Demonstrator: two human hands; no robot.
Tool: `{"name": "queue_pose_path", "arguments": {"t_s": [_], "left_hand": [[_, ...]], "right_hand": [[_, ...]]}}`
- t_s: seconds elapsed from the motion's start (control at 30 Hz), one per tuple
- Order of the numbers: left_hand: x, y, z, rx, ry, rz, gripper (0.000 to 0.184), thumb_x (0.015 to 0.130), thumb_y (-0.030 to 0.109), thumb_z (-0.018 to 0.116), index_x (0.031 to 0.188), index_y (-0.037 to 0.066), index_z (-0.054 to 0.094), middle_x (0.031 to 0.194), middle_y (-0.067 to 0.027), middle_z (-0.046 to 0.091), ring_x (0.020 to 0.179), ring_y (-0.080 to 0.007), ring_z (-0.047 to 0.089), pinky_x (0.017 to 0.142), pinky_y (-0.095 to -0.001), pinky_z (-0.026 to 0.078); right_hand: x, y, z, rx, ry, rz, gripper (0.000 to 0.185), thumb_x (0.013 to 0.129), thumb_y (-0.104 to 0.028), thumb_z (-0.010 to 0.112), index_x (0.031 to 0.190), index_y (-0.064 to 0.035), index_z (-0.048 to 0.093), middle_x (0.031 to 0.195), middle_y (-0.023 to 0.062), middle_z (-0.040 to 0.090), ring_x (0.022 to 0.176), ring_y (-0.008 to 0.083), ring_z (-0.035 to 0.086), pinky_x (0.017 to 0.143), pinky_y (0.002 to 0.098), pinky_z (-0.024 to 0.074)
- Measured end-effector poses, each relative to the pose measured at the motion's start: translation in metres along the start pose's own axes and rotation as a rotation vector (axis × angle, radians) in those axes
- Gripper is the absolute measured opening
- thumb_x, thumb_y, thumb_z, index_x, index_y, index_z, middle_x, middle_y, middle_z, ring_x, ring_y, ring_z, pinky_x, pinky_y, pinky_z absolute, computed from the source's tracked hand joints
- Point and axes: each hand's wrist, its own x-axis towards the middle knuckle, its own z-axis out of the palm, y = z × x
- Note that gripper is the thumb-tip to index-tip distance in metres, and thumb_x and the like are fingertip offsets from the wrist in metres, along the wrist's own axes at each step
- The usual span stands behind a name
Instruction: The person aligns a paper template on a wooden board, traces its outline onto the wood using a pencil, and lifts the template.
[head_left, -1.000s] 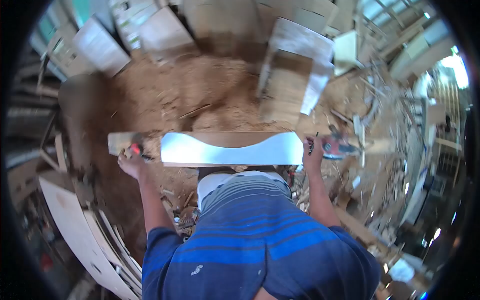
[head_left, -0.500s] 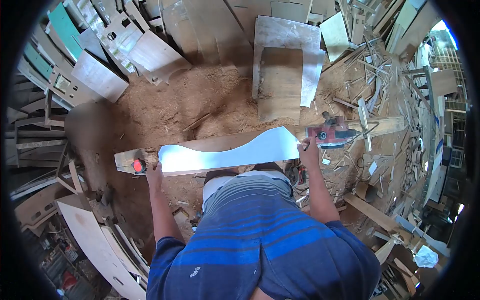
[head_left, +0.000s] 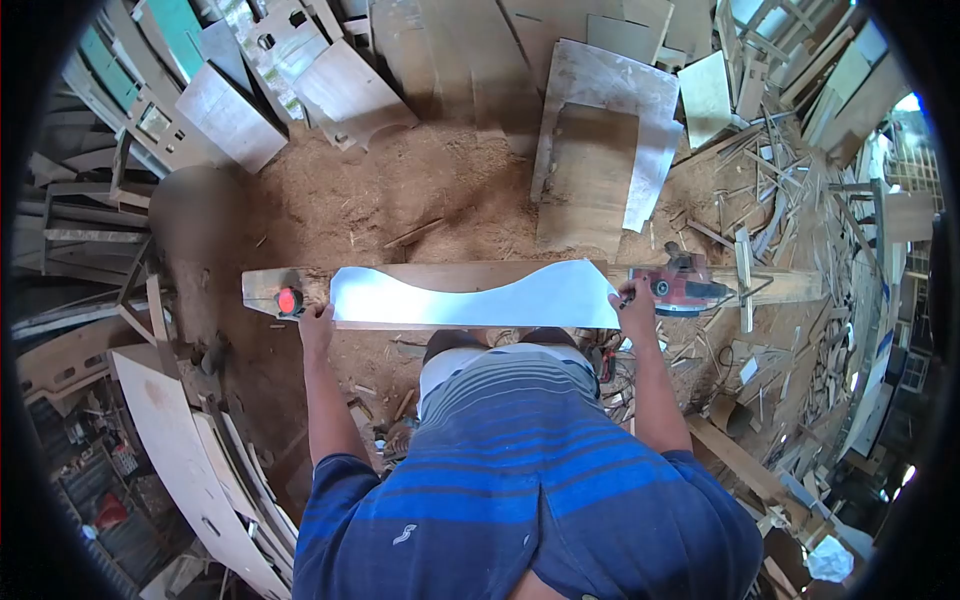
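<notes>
A long white panel point(head_left: 470, 308) with a wavy, dipped far edge and a straight near edge lies over a wooden plank point(head_left: 780, 288) in front of me. My left hand point(head_left: 317, 328) grips its left end, fingers closed at the edge. At the opposite end, my right hand point(head_left: 636, 310) is closed on the panel's corner. Just beyond my left hand, a small red-and-black round object point(head_left: 288, 301) rests on the plank; its kind is unclear. A red electric planer point(head_left: 682, 286) sits on the plank right beside my right hand.
Sawdust covers the ground point(head_left: 400, 190). Large boards point(head_left: 655, 75) lean or lie at the back, and cut panels point(head_left: 235, 115) stand at the back left. Wood offcuts point(head_left: 770, 190) are heaped on the right. More sheets point(head_left: 170, 440) lean at lower left.
The whole view has turned slightly, so the plank and panel now look more level. Both hands keep hold of the panel's ends.
</notes>
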Motion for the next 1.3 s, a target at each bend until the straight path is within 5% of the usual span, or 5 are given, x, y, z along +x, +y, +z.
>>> {"name": "queue_pose_path", "arguments": {"t_s": [0.3, 0.87, 1.3], "left_hand": [[-0.005, 0.013, -0.012, 0.051, 0.008, 0.076, 0.034, 0.096, 0.027, 0.08, 0.109, -0.004, 0.08, 0.093, -0.0147, 0.081, 0.085, -0.0198, 0.075, 0.08, -0.0355, 0.058], [-0.023, 0.065, -0.043, -0.187, -0.08, -0.022, 0.024, 0.099, 0.019, 0.079, 0.107, -0.004, 0.079, 0.094, -0.0047, 0.078, 0.085, -0.0107, 0.069, 0.079, -0.0293, 0.055], [-0.024, 0.022, 0.01, -0.049, 0.051, -0.034, 0.025, 0.096, 0.02, 0.08, 0.105, -0.002, 0.078, 0.089, -0.0091, 0.078, 0.081, -0.016, 0.072, 0.077, -0.0335, 0.057]], "right_hand": [[-0.01, -0.048, -0.046, 0.084, -0.052, -0.184, 0.028, 0.088, -0.004, 0.085, 0.104, -0.0019, 0.062, 0.095, 0.0063, 0.064, 0.088, 0.0186, 0.062, 0.084, 0.0352, 0.0526], [-0.039, -0.135, -0.143, 0.191, -0.098, -0.176, 0.019, 0.096, -0.004, 0.08, 0.106, -0.0042, 0.063, 0.095, -0.0026, 0.057, 0.082, 0.0083, 0.049, 0.078, 0.0243, 0.0437], [-0.014, -0.063, -0.08, 0.196, -0.081, -0.198, 0.02, 0.098, -0.006, 0.08, 0.109, -0.0023, 0.064, 0.096, -0.0004, 0.061, 0.086, 0.0098, 0.054, 0.078, 0.0262, 0.0456]]}}
